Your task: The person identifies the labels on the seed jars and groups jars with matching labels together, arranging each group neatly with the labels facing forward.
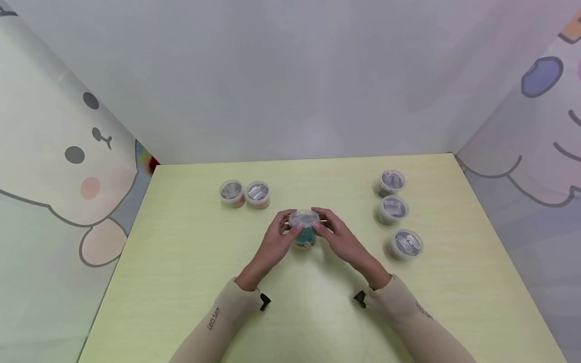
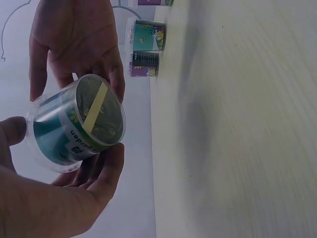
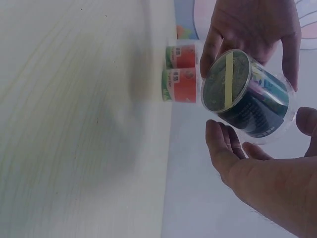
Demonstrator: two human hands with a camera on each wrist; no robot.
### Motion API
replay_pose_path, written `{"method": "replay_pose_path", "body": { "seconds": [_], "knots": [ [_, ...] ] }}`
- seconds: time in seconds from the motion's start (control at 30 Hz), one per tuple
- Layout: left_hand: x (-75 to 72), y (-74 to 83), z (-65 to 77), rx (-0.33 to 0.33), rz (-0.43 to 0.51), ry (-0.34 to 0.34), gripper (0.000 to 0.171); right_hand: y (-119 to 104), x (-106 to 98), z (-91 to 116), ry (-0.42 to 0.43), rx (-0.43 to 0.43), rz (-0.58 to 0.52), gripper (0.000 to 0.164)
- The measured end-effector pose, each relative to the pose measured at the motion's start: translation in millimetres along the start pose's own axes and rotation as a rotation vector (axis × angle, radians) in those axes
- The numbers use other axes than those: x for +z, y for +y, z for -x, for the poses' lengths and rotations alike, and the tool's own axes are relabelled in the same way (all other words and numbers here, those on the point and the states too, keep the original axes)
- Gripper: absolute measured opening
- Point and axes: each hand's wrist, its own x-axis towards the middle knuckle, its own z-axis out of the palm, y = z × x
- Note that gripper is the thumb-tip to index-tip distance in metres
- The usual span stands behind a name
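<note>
We hold the teal-labelled cup (image 1: 306,237) just above the middle of the surface (image 1: 313,317), its clear lid (image 1: 304,217) uppermost; a yellow strip (image 2: 95,108) crosses its underside. The left hand (image 1: 275,238) pinches the cup between thumb and curved fingers. The right hand (image 1: 339,240) pinches the opposite side likewise, its thumb at the rim.

To handle the cup well, we should balance both grips at equal height and bear on the wall below the rim; in our judgement, load on the rim alone could lift the lid. Moderate pressure is advisable, as the thin-looking plastic may flex.

Beyond the hands, on the far left, a left red-labelled cup (image 1: 232,193) stands beside a right red-labelled cup (image 1: 258,195). On the right we find a row of three: far cup (image 1: 392,182), middle cup (image 1: 392,209) and near cup (image 1: 407,244). We should hold our right sleeve (image 1: 399,305) clear of the near cup. A pale wall (image 1: 308,80) bounds the rear
</note>
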Motion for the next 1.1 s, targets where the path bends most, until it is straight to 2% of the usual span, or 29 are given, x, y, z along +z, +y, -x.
{"method": "replay_pose_path", "body": {
  "seconds": [0.1,0.2,0.33,0.5,0.7,0.83,1.1],
  "knots": [
    [1.8,0.4,0.0,0.008,-0.01,0.035,0.048,-0.8,1.1,0.6,0.028,0.001,0.017,0.048],
    [3.7,0.9,0.5,0.013,-0.012,0.042,0.048,-0.4,2.3,0.8,0.046,0.006,0.038,0.047],
    [5.1,1.6,1.3,0.009,-0.015,0.035,0.046,0.5,3.0,0.8,0.058,0.015,0.058,0.047],
    [2.5,0.3,1.1,-0.008,0.014,0.025,0.04,-1.2,1.3,2.0,0.041,0.005,0.018,0.047],
    [0.1,0.5,2.5,-0.016,0.023,-0.011,0.046,-3.7,1.0,2.8,0.009,-0.002,-0.028,0.048],
    [-0.2,1.6,3.4,0.004,0.03,-0.027,0.048,-4.8,2.2,2.4,-0.001,-0.006,-0.042,0.049],
    [3.9,2.4,4.1,-0.003,0.002,0.063,0.046,-7.5,6.1,1.6,0.059,0.011,0.025,0.048]
  ]
}}
